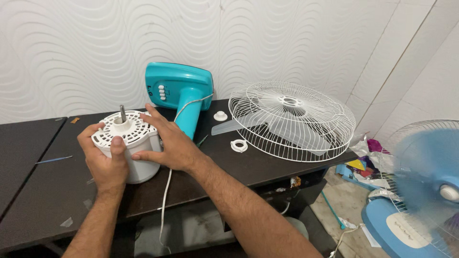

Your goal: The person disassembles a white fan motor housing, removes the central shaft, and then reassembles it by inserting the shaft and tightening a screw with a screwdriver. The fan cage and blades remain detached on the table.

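I grip the white ribbed plastic fan motor housing [128, 143] with left hand [106, 160] and right hand [169, 143], fingers clamped around it; white wire guard [291, 119] and translucent blade [287, 128] lie unmounted.

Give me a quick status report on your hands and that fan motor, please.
Left hand and right hand both gripping the white fan motor, shaft up, on the dark table. Teal fan base just behind. Wire grille clear to the right.
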